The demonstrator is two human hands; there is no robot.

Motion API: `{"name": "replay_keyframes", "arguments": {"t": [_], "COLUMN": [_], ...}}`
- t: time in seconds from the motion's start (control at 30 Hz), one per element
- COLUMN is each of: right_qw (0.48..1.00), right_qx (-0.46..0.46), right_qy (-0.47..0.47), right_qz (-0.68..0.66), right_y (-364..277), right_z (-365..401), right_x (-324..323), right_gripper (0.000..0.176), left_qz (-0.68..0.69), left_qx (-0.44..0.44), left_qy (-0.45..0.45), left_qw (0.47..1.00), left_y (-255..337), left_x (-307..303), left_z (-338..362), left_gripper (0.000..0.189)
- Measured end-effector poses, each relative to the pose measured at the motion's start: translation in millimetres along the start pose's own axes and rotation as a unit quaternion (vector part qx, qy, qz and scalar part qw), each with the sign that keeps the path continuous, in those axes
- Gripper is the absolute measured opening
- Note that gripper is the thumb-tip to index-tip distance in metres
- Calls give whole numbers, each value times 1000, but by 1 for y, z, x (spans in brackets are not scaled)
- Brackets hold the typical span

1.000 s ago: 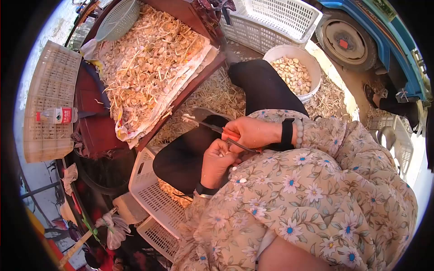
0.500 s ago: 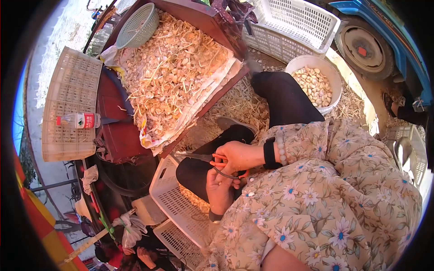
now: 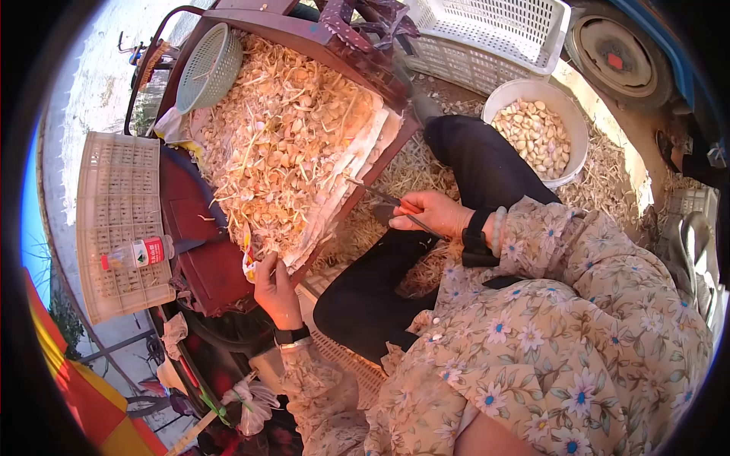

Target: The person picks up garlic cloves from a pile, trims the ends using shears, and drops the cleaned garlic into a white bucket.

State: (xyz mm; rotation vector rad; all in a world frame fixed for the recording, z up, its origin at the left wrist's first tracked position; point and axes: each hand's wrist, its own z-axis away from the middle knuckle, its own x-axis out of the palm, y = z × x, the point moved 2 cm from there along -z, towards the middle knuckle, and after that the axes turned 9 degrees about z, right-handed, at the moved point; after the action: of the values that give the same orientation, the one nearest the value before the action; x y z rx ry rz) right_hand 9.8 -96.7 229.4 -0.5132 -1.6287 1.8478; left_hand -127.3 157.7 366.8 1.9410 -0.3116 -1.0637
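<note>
My right hand [image 3: 432, 213] holds scissors [image 3: 384, 196] with orange handles. Their blades point up and left, toward the edge of a heap of garlic cloves and dry stalks [image 3: 293, 129]. At the heap's lower left corner is my left hand [image 3: 277, 295], its fingers curled beside the white sack edge [image 3: 249, 262]. Whatever may be between those fingertips is too small to make out. Under the heap, a sack lines a reddish-brown table [image 3: 388, 156].
A white bucket of garlic cloves [image 3: 532, 137] stands beyond my right knee. White plastic crates [image 3: 487, 57] lie behind it, near a vehicle wheel [image 3: 620, 57]. A green basket [image 3: 209, 72] sits on the heap's far corner. At left, a bottle [image 3: 137, 252] lies by an upended crate [image 3: 114, 197].
My hands have parted. The left moved left and up to the heap's corner; the right moved up and right with the scissors. The view has shifted slightly.
</note>
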Motion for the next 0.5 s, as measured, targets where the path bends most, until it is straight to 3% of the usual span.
{"name": "replay_keyframes", "arguments": {"t": [0.07,0.13,0.23,0.33,0.43,0.5], "right_qw": [1000,999,996,995,995,995], "right_qx": [9,29,58,49,52,50], "right_qy": [10,15,21,21,14,23], "right_qz": [-1,-17,-62,-81,-86,-80], "right_y": [1,-1,-8,-7,2,6], "right_z": [-5,-7,-2,-2,-5,-6], "right_x": [-9,-18,-24,-23,-18,-17], "right_gripper": [48,48,45,38,42,51], "left_qz": [-90,-132,-360,-372,-288,-179], "left_qx": [109,130,115,226,169,140], "left_qy": [-33,-71,-124,-67,-86,-39], "left_qw": [989,980,918,898,938,973], "left_y": [9,22,-6,-7,-9,-23], "left_x": [48,90,117,126,116,106], "left_z": [-69,-114,-165,-154,-144,-133], "left_gripper": [18,17,13,14,15,17]}}
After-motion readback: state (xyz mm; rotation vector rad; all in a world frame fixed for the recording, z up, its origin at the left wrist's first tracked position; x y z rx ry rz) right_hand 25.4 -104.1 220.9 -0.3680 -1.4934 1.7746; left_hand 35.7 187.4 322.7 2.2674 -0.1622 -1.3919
